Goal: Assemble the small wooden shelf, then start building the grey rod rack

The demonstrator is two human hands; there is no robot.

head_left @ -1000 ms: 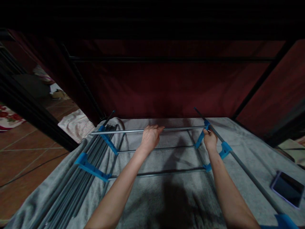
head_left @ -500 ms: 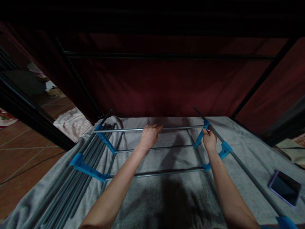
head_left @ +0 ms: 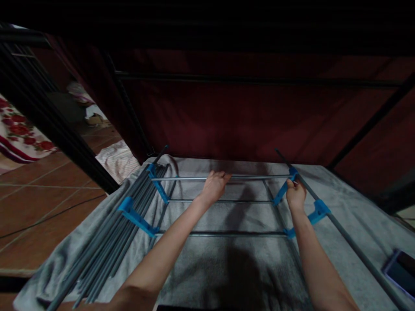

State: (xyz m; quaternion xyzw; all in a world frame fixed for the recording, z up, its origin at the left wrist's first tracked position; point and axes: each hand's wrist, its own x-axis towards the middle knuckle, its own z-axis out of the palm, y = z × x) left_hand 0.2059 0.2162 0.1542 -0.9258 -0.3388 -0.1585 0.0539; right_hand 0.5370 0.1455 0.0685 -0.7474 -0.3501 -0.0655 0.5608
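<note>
My left hand (head_left: 214,186) is closed around a thin grey metal rod (head_left: 184,178) that spans the far side of a frame. The rod's left end lies by a blue bracket (head_left: 158,183); its right end meets the far right blue bracket (head_left: 281,190). At that joint my right hand (head_left: 296,194) is closed, its fingers pressed against the bracket and rod end. Nearer to me, another rod (head_left: 236,234) runs between two more blue brackets (head_left: 138,218) (head_left: 311,218). Thicker grey tubes form the frame's sides.
A bundle of grey tubes (head_left: 119,233) lies on the grey blanket (head_left: 220,268) at the left. A phone (head_left: 402,270) rests at the right edge. Black bars and dark red cloth (head_left: 227,121) stand behind. Tiled floor (head_left: 48,203) shows at left.
The view has turned slightly left, so things appear farther right. The rod's left end now shows beside the far left bracket, no longer lined up with it. Both hands remain closed.
</note>
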